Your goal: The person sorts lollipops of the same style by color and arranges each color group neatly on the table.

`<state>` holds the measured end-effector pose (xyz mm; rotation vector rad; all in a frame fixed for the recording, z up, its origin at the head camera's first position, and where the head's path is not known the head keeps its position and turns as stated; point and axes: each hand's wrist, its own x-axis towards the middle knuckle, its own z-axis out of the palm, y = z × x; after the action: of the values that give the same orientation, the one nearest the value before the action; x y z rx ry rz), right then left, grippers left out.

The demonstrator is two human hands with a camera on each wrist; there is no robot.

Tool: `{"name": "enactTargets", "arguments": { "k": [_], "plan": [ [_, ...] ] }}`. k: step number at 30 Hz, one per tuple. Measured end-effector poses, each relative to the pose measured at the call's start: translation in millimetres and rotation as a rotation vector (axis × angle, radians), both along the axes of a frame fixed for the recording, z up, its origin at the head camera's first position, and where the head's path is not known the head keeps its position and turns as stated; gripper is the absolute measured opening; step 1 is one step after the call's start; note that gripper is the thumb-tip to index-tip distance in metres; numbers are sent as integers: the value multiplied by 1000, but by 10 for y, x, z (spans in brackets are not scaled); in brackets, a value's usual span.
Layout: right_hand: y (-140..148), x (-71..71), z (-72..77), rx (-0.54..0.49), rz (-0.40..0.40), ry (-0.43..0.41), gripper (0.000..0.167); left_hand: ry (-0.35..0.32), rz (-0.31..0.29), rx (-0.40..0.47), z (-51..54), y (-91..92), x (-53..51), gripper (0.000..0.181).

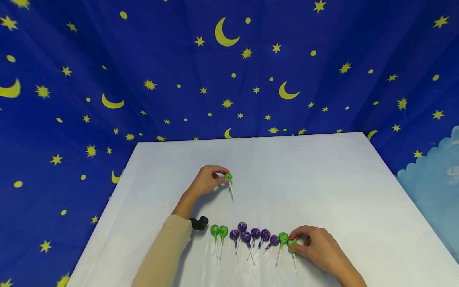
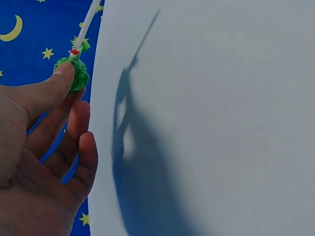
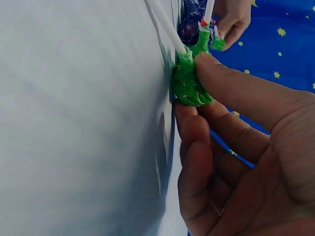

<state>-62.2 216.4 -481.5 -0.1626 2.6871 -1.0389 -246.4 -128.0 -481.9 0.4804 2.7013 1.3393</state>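
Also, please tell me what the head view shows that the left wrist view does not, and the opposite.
Only the head view: the right hand and the row of purple and green lollipops.

Only the left wrist view: the palm of the left hand, seen close.

Both: that hand pinching a green lollipop, the white table, and the blue cloth with yellow stars.

Extends beige-sleeved left arm (image 1: 165,250) over the smooth white table (image 1: 305,179), pinching with bare left hand (image 1: 208,179); pinches with bare right hand (image 1: 320,246) nearer the table's right side.
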Motion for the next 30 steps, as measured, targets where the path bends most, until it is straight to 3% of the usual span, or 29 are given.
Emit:
{"name": "enactTargets", "arguments": {
  "k": [5, 13, 23, 30],
  "plan": [
    [9, -15, 7, 18, -29, 3, 26, 7, -6, -21, 11, 83, -157, 23],
    [12, -32, -2, 16, -7, 5, 26, -14, -21, -66, 56, 174, -303, 23],
    [18, -18, -17, 11, -7, 17, 27, -43, -59, -117, -2, 377, -526, 22],
    [14, -9, -26, 14, -17, 27, 27, -55, -65, -118, 35, 518, -612, 23]
  ]
}}
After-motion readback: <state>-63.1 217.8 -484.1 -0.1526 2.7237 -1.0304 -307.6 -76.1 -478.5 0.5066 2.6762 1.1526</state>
